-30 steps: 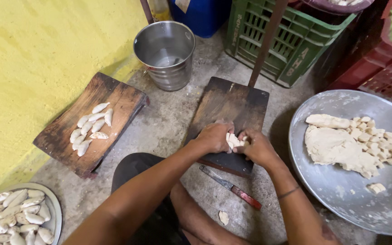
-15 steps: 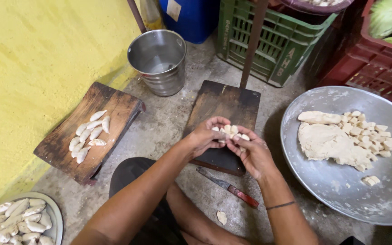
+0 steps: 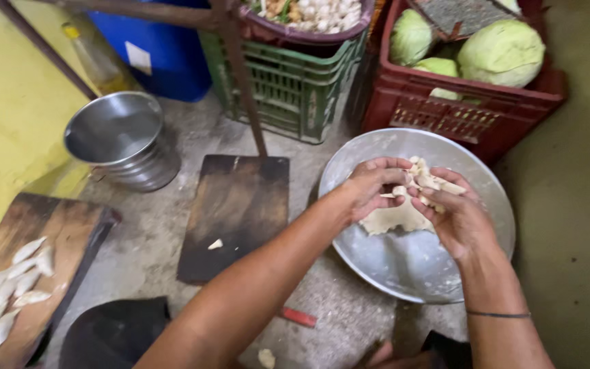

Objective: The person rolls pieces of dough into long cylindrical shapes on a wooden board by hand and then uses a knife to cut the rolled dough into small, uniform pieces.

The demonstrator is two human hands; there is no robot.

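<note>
Right of the frame's centre, both hands meet above a wide metal pan [image 3: 404, 266] that sits on the concrete floor [image 3: 349, 307]. The left hand [image 3: 370, 186] curls its fingers around small pale dough pieces [image 3: 431, 179], pinching them, while the right hand [image 3: 455, 219] lies half open, palm up, cupping the same dough from below. A flat slab of dough [image 3: 394, 220] rests in the pan just beneath the hands. Near mid-frame a dark wooden board [image 3: 237, 212] lies on the floor with one dough scrap [image 3: 216, 244] on it. At the lower left a second board [image 3: 42, 266] carries a row of shaped dough pieces [image 3: 9, 290]. A steel bucket [image 3: 121, 140] stands at the upper left, a green crate [image 3: 288, 82] at top centre, and a red crate [image 3: 459, 102] of cabbages [image 3: 500, 51] at the upper right.
</note>
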